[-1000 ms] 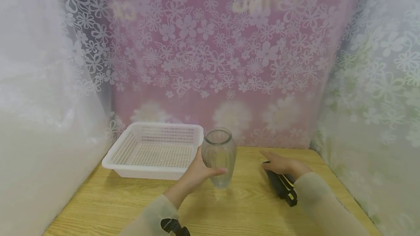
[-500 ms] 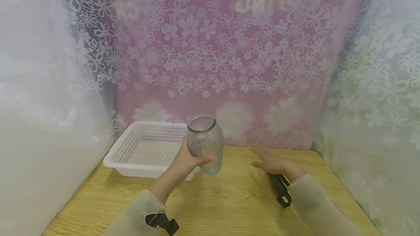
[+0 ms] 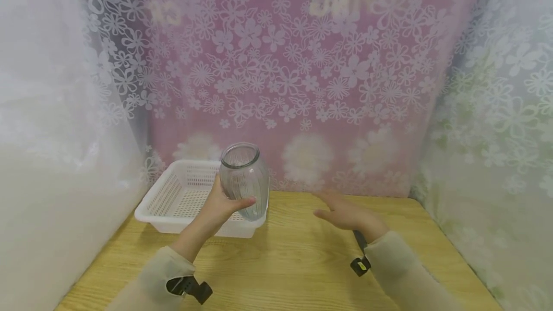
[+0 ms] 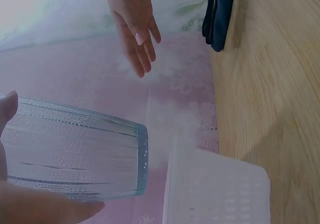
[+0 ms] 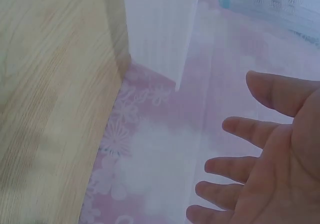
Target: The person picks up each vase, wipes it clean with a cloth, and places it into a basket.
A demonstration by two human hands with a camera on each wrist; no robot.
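My left hand (image 3: 220,205) grips a clear ribbed glass vase (image 3: 248,184) round its side, with the thumb across the front. The vase is raised and tilted, its mouth toward the upper left, and overlaps the right part of a white plastic basket (image 3: 157,219) in the head view. In the left wrist view the ribbed glass vase (image 4: 75,149) lies between thumb and fingers. My right hand (image 3: 345,212) hovers over the table with fingers extended and holds nothing. In the right wrist view its spread fingers (image 5: 232,169) are apart from everything.
A long black object resembling a stapler (image 4: 220,16) lies on the wooden table (image 3: 302,272), mostly hidden behind my right wrist in the head view. Floral translucent curtains (image 3: 281,85) enclose the table at back and sides. A black wrist device (image 3: 190,288) sits at my left cuff.
My left hand has lifted the vase and carried it left, in front of the basket, tilting it. My right hand has left the black object and moved left.
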